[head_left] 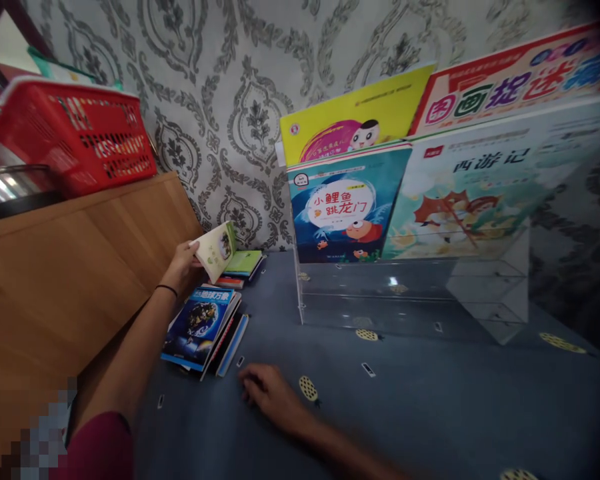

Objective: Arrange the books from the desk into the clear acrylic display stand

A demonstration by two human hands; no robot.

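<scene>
My left hand (pixel 183 263) reaches to the far left and grips the edge of a small cream and green book (pixel 214 252), held tilted above a low stack. A green-covered book (pixel 244 263) lies on that stack, partly behind the held one. Nearer to me is a second pile, topped by a blue book (pixel 200 327) with a picture of the Earth. To the right of this pile, my right hand (pixel 263 390) rests low over the table with its fingers curled in. Nothing shows in it.
A clear acrylic rack (pixel 350 310) holds a blue fish picture book (pixel 347 207), a pale book (pixel 475 187), a yellow book (pixel 355 113) and a red-edged book (pixel 510 80). At left, a wooden cabinet (pixel 90 267) carries a red basket (pixel 85 133) and a metal bowl (pixel 20 187).
</scene>
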